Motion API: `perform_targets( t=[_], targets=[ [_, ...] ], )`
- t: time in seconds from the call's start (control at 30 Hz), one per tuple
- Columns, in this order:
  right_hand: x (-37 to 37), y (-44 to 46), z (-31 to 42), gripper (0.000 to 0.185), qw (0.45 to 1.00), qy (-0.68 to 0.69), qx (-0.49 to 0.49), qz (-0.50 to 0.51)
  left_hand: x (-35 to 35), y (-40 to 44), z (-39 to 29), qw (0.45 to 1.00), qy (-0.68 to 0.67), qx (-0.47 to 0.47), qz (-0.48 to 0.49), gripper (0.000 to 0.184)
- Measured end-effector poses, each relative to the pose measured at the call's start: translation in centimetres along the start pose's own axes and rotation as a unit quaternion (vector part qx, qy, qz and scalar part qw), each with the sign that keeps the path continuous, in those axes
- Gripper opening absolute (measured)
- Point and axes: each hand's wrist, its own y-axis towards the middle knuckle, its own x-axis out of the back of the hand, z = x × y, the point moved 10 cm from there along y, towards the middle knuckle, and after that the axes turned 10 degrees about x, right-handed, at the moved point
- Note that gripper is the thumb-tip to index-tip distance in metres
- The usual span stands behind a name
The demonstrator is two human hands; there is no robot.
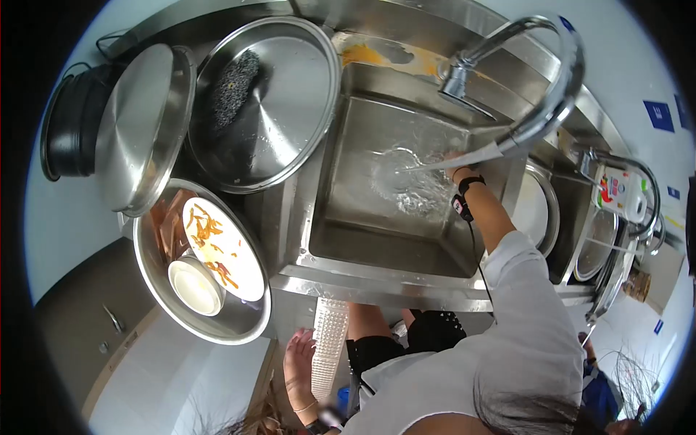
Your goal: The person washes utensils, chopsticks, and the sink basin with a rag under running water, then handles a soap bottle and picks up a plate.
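Note:
My right hand (455, 158) reaches into the steel sink basin (362, 239), beside the stream pouring from the curved tap (569, 72). The tap's spout and the water cover most of its fingers, so I cannot see whether it holds anything. Water (406, 181) splashes on the basin floor. My left hand (299, 357) is low in front of the sink, fingers loosely apart and holding nothing that I can see. Right next to it is a pale, bumpy strip (330, 344); whether they touch I cannot tell.
Left of the basin stand a large steel pan (290, 94) with a dark scouring pad (235, 87), a tilted steel lid (138, 123), and a steel bowl (239, 330) holding a food-smeared white plate (250, 264) and white bowl (196, 286). A white bottle (622, 192) stands far right.

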Motion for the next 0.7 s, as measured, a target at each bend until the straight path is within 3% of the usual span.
perform_targets(
  t=[0.03,0.07,0.13,0.2,0.27,0.33,0.47,0.57,0.67,0.7],
  targets=[
    [1.4,1.4,-0.8,0.027,0.999,0.022,-0.033,0.006,-0.2,-0.1,-0.2,1.0,-0.008,-0.011,-0.011,0.042],
    [0.8,2.4,1.4,0.026,0.998,0.036,-0.006,0.044,-0.3,-0.4,-0.1,1.0,-0.014,-0.017,-0.022,0.042],
    [4.3,0.6,9.5,0.025,0.989,0.063,0.038,0.124,-0.6,-0.4,0.3,0.999,-0.03,-0.008,-0.035,0.042],
    [-0.3,-1.7,14.7,0.023,0.964,0.12,0.225,0.073,-0.9,-0.1,0.3,0.999,-0.04,-0.009,-0.031,0.042],
    [-6.5,-3.8,11.0,0.027,0.946,0.011,0.224,0.232,-0.9,0.1,0.9,0.999,-0.049,-0.006,-0.019,0.042],
    [-6.3,-3.8,8.8,0.029,0.947,-0.06,0.186,0.256,-0.5,0.4,1.6,0.998,-0.055,-0.004,-0.015,0.041],
    [4.5,0.6,5.5,0.033,0.992,-0.107,0.042,0.044,-0.7,-0.1,1.5,0.997,-0.063,-0.03,-0.037,0.042],
    [-1.8,-2.6,13.4,0.034,0.97,-0.026,0.221,0.095,-0.9,-0.3,1.4,0.997,-0.055,-0.037,-0.037,0.044],
    [-3.8,-8.1,12.6,0.027,0.898,-0.129,0.25,0.338,0.0,0.4,2.7,0.998,-0.059,-0.018,-0.017,0.046],
    [-4.9,-4.1,8.9,0.026,0.949,-0.174,0.205,0.162,0.3,0.5,3.2,0.998,-0.063,-0.01,-0.009,0.046]
  ],
)
